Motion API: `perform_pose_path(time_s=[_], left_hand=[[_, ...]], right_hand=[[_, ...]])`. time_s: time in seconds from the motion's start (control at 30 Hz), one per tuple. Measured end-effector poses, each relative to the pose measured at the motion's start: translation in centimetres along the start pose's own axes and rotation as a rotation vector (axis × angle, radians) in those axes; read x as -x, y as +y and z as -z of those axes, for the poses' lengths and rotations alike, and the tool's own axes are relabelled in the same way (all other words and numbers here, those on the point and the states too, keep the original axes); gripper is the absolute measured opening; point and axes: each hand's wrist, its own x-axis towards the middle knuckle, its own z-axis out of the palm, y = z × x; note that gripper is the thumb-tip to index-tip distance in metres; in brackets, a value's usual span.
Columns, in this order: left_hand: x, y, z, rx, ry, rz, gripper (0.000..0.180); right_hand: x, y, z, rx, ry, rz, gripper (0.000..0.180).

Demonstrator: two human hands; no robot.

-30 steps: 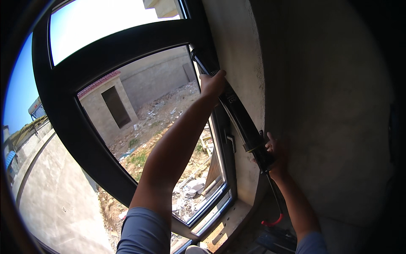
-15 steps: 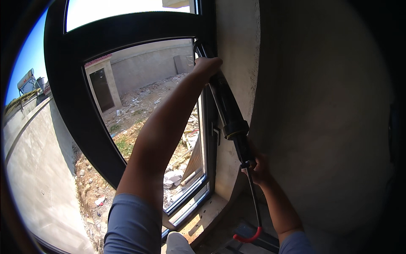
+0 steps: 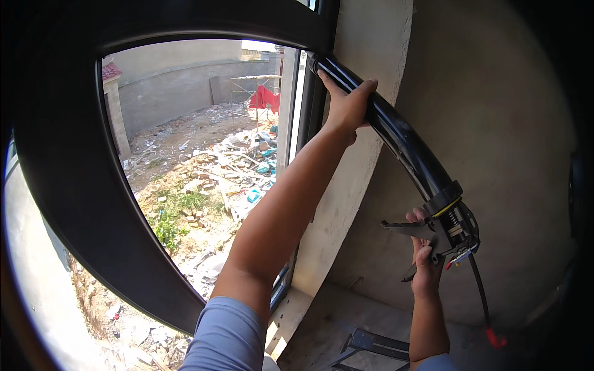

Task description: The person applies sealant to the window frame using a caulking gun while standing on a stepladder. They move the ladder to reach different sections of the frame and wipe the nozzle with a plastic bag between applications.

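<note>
- The left hand [image 3: 346, 105] is raised, its fingers wrapped tight around the far part of the caulking gun [image 3: 402, 145], seemingly to steady the nozzle against the seam where the dark window frame [image 3: 74, 185] meets the plaster wall [image 3: 495, 154].
- The right hand [image 3: 426, 263] sits lower and nearer, fingers closed on the gun's handle and trigger, placed to squeeze.
- The gun is a long, glossy black tube slanting from upper left to lower right, with a thin rod ending in a red tip [image 3: 495, 338].
</note>
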Motion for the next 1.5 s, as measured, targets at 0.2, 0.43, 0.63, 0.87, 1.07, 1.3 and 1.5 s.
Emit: perform_pose_path(time_s=[0.2, 0.43, 0.63, 0.87, 1.07, 1.3, 1.5], left_hand=[[-1.1, 2.3, -0.9, -0.053, 0.046, 0.015, 0.123], [-0.5, 3.1, 0.4, 0.058, 0.035, 0.000, 0.123], [0.3, 3.4, 1.8, 0.125, 0.023, 0.017, 0.121], [0.8, 3.7, 2.1, 0.191, 0.028, 0.038, 0.120], [1.2, 4.1, 2.2, 0.157, 0.042, 0.083, 0.120], [1.9, 4.7, 2.1, 0.133, 0.044, 0.135, 0.119], [3.0, 3.2, 2.4, 0.114, 0.090, 0.175, 0.120]], right_hand=[[-2.2, -3.8, 1.3, 0.119, -0.216, 0.064, 0.084], [-1.5, -6.0, 0.2, 0.238, -0.163, 0.125, 0.075], [-1.2, -8.3, -1.6, 0.343, -0.187, 0.077, 0.093], [-1.4, -10.1, -3.0, 0.335, -0.185, 0.097, 0.090], [-0.7, -11.0, -3.3, 0.331, -0.122, 0.048, 0.084], [-0.5, -12.8, -3.3, 0.355, -0.094, -0.043, 0.083], [1.1, -12.2, -3.0, 0.246, -0.014, -0.114, 0.080]])
